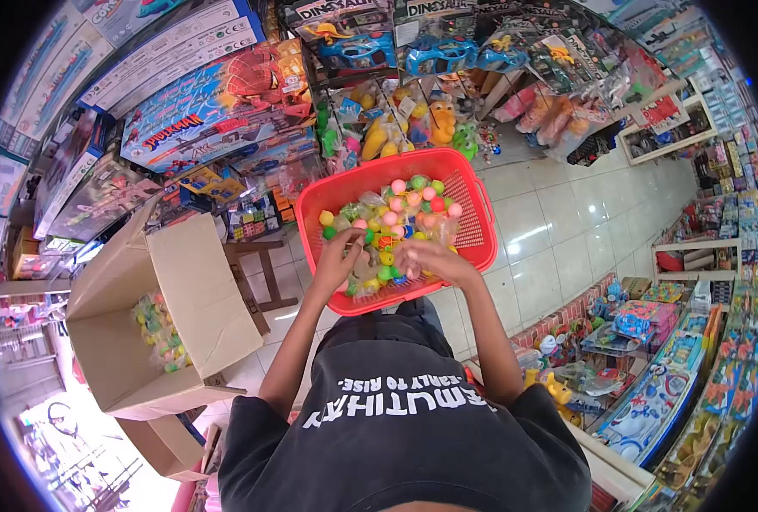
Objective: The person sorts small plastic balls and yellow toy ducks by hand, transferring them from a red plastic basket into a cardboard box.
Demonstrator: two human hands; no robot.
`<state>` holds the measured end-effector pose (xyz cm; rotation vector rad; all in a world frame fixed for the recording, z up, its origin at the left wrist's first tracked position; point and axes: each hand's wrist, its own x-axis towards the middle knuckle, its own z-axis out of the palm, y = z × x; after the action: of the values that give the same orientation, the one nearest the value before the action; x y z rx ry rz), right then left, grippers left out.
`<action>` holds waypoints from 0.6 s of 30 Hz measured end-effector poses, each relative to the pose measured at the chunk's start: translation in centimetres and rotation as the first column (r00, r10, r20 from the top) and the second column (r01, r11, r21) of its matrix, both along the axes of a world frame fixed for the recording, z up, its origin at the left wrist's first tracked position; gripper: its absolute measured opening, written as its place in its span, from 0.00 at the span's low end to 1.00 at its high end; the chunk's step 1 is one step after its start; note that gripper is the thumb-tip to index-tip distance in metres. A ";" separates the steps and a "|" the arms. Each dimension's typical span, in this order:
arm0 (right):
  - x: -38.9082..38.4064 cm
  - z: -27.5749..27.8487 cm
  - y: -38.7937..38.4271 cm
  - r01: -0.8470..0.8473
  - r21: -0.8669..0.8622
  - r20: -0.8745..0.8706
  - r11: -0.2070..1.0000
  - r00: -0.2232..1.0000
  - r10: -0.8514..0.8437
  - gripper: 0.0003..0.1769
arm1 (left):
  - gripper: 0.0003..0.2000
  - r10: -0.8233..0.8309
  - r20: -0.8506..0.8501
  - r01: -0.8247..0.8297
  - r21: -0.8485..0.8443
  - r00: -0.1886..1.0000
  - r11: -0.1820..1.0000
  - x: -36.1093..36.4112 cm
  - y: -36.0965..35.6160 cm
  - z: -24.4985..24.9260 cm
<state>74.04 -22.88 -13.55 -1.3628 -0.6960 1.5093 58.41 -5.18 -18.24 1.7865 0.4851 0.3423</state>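
A red plastic basket (479,192) with slatted sides is in front of me. Small colourful balls (390,218) in pink, yellow, green, orange and blue lie in it, some inside clear plastic bags (357,211). Over the basket's near left part is my left hand (339,258), its fingers bent together close to the balls. My right hand (434,260) hovers above the near right part, fingers curled inward towards the left one. Both look closed, but what they pinch, if anything, is too small to make out. Some balls are hidden beneath the hands.
An open cardboard box (204,286) at the left holds more bagged colourful balls (160,331). Boxed toys (217,107) and hanging packs (438,51) line the far side. Shelves of packaged toys (652,375) stand at the right. Tiled floor (558,230) shows beyond the basket.
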 end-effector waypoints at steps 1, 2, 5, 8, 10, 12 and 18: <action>0.7 -1.7 1.4 0.122 0.030 -0.024 0.992 0.992 -0.121 0.17 | 0.10 0.011 -0.007 -0.011 -0.004 1.000 1.000 0.4 0.3 -0.1; 1.5 -4.0 2.8 0.109 0.026 -0.027 0.994 0.994 -0.108 0.17 | 0.11 -0.004 -0.007 0.004 0.020 1.000 1.000 0.8 0.6 -0.2; 3.5 -9.5 6.4 0.109 0.077 0.352 0.991 0.927 -0.129 0.17 | 0.12 0.003 0.000 -0.003 0.058 1.000 0.998 1.4 1.8 -0.4; 4.1 -12.4 8.3 -0.122 0.063 0.959 0.990 0.282 -0.026 0.18 | 0.12 0.049 -0.021 -0.048 0.040 0.999 0.998 1.4 2.5 0.1; 3.1 -12.2 8.3 -0.143 0.008 0.991 0.990 0.131 0.011 0.17 | 0.13 0.089 -0.046 -0.088 0.007 0.995 0.996 1.4 2.3 0.3; 2.6 -12.5 8.4 -0.151 -0.038 0.999 0.988 -0.024 0.035 0.16 | 0.13 0.056 -0.079 -0.054 0.030 0.995 0.998 1.5 2.3 0.2; 3.2 -14.6 9.4 -0.135 -0.119 0.984 0.984 -0.152 0.098 0.12 | 0.14 0.051 -0.087 -0.052 0.000 0.995 0.999 1.5 2.5 -1.0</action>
<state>77.26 -13.44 -28.15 -2.4321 -1.8352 0.0640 59.91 -2.69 -19.24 1.7945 0.5933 0.3009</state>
